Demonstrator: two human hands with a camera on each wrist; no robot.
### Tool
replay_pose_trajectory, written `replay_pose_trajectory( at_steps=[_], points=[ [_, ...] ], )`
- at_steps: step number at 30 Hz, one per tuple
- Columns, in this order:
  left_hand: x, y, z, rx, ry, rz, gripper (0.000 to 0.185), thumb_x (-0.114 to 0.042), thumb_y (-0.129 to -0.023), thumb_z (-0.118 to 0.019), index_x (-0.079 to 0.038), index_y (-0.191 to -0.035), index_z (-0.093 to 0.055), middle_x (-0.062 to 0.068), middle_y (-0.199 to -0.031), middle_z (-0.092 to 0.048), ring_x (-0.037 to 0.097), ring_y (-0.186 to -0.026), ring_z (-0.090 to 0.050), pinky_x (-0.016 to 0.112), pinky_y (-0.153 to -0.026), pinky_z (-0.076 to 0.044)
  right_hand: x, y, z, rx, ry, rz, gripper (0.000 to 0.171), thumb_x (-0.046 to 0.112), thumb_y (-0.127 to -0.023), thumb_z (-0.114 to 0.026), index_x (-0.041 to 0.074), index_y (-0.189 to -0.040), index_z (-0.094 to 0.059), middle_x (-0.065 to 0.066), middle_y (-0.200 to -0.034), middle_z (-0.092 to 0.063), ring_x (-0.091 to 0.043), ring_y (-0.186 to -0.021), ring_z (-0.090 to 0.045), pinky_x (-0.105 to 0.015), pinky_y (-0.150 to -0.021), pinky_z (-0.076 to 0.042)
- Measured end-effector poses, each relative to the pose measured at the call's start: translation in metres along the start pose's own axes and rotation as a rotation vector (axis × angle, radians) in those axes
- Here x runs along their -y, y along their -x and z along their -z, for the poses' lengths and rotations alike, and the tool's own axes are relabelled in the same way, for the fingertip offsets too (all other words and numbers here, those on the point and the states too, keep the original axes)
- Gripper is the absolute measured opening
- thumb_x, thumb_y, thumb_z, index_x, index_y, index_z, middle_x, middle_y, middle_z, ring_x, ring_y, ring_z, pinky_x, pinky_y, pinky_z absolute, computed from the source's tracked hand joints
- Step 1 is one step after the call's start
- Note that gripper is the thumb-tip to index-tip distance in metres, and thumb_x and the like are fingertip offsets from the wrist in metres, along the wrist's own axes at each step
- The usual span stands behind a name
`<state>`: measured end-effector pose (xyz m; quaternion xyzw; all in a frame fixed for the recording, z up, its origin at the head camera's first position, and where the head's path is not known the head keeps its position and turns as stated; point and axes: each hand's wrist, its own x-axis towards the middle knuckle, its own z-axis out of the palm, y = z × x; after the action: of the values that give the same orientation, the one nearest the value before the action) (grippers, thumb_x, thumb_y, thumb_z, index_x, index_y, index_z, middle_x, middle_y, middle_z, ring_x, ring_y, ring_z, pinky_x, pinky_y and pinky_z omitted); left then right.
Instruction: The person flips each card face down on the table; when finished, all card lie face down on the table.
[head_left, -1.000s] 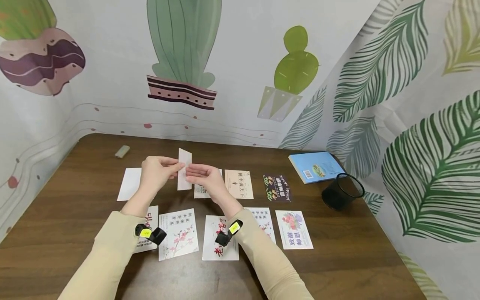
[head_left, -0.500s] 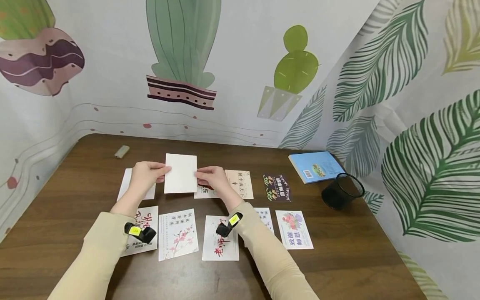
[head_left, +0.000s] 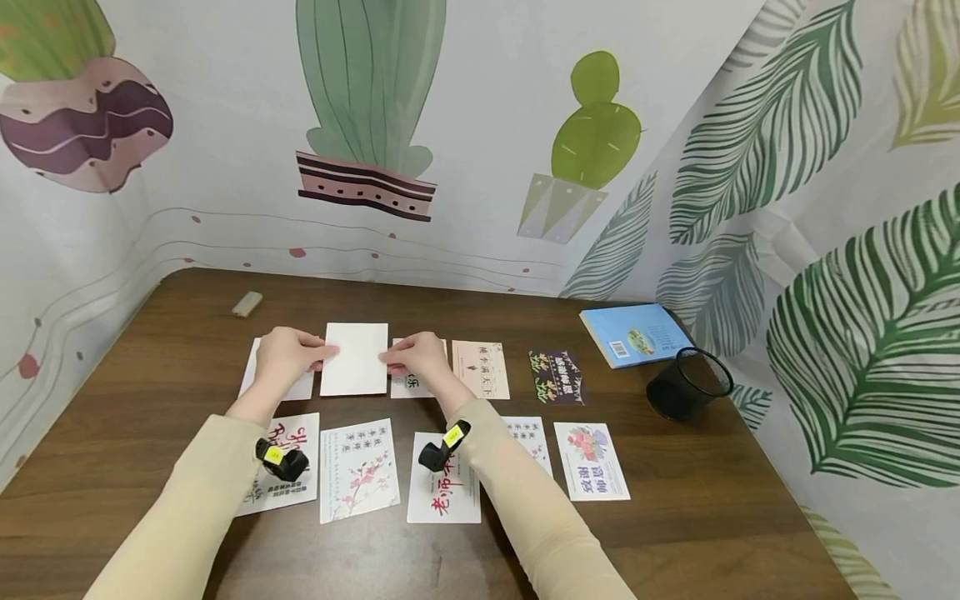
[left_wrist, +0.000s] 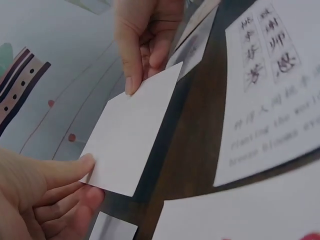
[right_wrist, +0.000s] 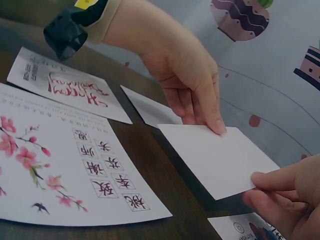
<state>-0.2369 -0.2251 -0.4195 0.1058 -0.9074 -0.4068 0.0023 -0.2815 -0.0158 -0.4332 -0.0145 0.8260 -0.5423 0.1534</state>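
The head view is bright and evenly lit, apparently from above, with only soft shadows under the forearms and a mild sheen on the dark table (head_left: 150, 433). Straight lines bow toward its edges, a wide-lens distortion. Both wrist views are dimmer and lower in contrast. In the left wrist view the blank white card (left_wrist: 132, 132) looks greyish, and the near printed cards blur.
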Motion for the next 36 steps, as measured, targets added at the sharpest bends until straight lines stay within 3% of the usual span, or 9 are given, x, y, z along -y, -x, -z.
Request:
replay_pose_trajectory(
  at_steps=[2, 6, 9, 25, 36],
  points=[
    [0.0, -0.001, -0.001, -0.003, -0.037, 0.006, 0.047, -0.034, -0.082, -0.079, 0.006, -0.107, -0.071, 0.012, -0.073, -0.074, 0.02, -0.068, -0.066, 0.028, -0.06, -0.044, 0.001, 0.0, -0.001, -0.013, 0.046, -0.005, 0.022, 0.015, -0.081, -0.08, -0.002, -0.093, -0.075, -0.012, -0.078, -0.075, -0.012, -0.062, -0.072, -0.02, -0.064, -0.057],
    [-0.001, -0.001, -0.005, -0.014, -0.096, 0.008, 0.05, -0.034, -0.078, -0.082, 0.005, -0.107, -0.072, 0.02, -0.095, -0.074, 0.036, -0.088, -0.065, 0.038, -0.068, -0.05, 0.001, 0.0, -0.002, -0.025, 0.099, -0.007, 0.018, 0.016, -0.08, -0.081, 0.0, -0.089, -0.076, -0.01, -0.074, -0.075, -0.01, -0.058, -0.07, -0.017, -0.058, -0.053],
    [-0.001, -0.001, -0.007, -0.022, -0.116, 0.016, 0.047, -0.033, -0.077, -0.083, 0.004, -0.106, -0.072, 0.024, -0.106, -0.071, 0.04, -0.095, -0.063, 0.042, -0.07, -0.051, 0.0, -0.001, -0.004, -0.03, 0.105, -0.013, 0.016, 0.015, -0.079, -0.082, 0.001, -0.086, -0.076, -0.009, -0.074, -0.075, -0.01, -0.058, -0.07, -0.017, -0.054, -0.051],
    [-0.002, 0.001, -0.013, -0.024, -0.167, 0.022, 0.042, -0.027, -0.078, -0.083, 0.004, -0.104, -0.072, 0.027, -0.109, -0.069, 0.04, -0.09, -0.064, 0.035, -0.058, -0.049, -0.003, 0.0, -0.007, -0.062, 0.117, 0.002, 0.015, 0.013, -0.079, -0.082, 0.001, -0.086, -0.075, -0.009, -0.074, -0.075, -0.013, -0.06, -0.071, -0.019, -0.055, -0.054],
    [-0.003, 0.003, -0.014, -0.043, -0.169, 0.0, 0.042, -0.026, -0.078, -0.083, 0.006, -0.103, -0.072, 0.027, -0.107, -0.069, 0.033, -0.079, -0.061, 0.029, -0.051, -0.043, -0.006, 0.004, -0.014, 0.014, 0.052, 0.04, 0.011, 0.009, -0.078, -0.082, 0.002, -0.084, -0.075, -0.006, -0.075, -0.072, -0.01, -0.06, -0.069, -0.022, -0.06, -0.058]
  ],
)
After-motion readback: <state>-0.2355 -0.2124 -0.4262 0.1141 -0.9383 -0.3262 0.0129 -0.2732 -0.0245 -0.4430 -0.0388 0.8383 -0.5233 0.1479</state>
